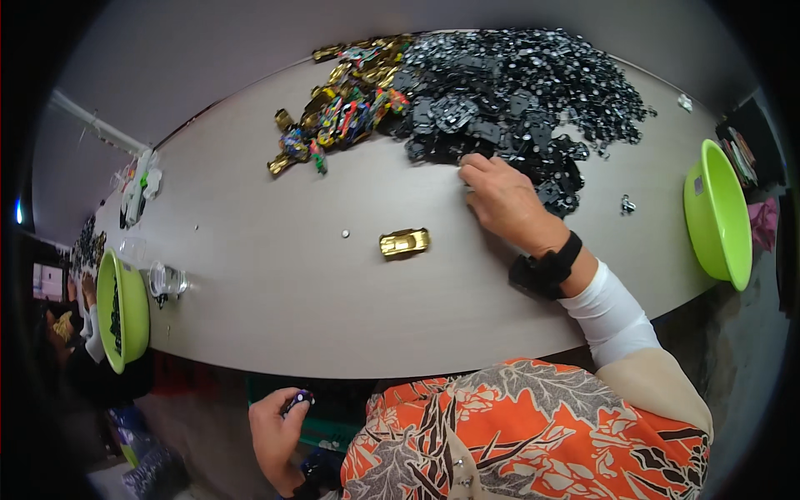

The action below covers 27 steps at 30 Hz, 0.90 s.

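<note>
A small bright screen or lit panel (47, 282) glows at the far left edge, beyond the table, rectangular and whitish-pink; its content is too blurred to tell. At the far right, past the green basin, flat colourful packs or booklets (740, 158) lie stacked on a dark surface.

**Other stuff on the workbench**

A gold toy car body (404, 242) sits alone mid-table. Up top there's a heap of colourful and gold car shells (342, 108). Lime-green basins at both ends: one at the right edge (718, 217), one at the left (123, 310) (dark bits inside it). A clear plastic container (167, 281) sits just beside the left basin.
</note>
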Available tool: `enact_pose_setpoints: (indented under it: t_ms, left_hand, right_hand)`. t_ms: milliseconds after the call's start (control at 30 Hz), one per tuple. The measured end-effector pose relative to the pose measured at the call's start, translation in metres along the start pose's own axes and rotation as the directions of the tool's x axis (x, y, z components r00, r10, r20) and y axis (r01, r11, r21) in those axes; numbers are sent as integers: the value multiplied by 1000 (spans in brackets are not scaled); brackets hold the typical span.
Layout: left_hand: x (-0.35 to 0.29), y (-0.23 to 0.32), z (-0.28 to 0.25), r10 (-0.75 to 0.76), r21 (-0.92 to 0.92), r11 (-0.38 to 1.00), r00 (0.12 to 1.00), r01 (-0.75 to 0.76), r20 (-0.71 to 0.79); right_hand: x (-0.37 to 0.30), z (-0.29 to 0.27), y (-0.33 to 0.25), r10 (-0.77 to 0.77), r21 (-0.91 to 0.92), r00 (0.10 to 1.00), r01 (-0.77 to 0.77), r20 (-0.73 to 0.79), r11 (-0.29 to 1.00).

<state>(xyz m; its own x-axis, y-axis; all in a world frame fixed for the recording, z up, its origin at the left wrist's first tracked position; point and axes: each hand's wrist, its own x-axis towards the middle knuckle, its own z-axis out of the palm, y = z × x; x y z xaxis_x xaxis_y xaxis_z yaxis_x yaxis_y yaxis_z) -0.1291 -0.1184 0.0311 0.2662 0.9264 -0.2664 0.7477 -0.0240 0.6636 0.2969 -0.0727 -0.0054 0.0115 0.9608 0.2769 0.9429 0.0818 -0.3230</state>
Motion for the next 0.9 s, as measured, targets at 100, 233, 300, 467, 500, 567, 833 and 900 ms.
enact_pose_setpoints:
  t_ms: [100, 233, 300, 467, 500, 567, 833, 900]
  left_hand:
    - [4, 8, -3, 144, 144, 982, 982, -126, -124]
    - [44, 62, 17, 414, 81, 910, 899, -407, -144]
    - [74, 88, 40, 504, -4, 863, 862, -505, -50]
    - [138, 140, 78, 584, -172, 797, 811, -579, -24]
    - [147, 149, 82, 596, -153, 791, 803, -592, -26]
    - [166, 162, 92, 610, -118, 784, 792, -609, -36]
    - [219, 216, 180, 784, 262, 585, 618, -768, 60]
    - [220, 226, 192, 767, 314, 584, 636, -748, 87]
  right_hand:
    - [-5, 1, -6, -130, 95, 987, 121, 99, 988]
    - [-11, -4, -26, -279, 254, 952, 241, 125, 937]
    - [-7, 2, -39, -274, 307, 962, 261, -3, 915]
    - [-7, 35, -50, -362, 191, 930, 346, 54, 918]
    - [-10, 26, -47, -353, 212, 932, 332, 75, 919]
    - [-15, 9, -36, -308, 283, 943, 264, 124, 922]
    - [-37, -48, 7, 51, 406, 985, -115, 167, 907]
    - [-38, -51, 11, 43, 422, 994, -80, 96, 903]
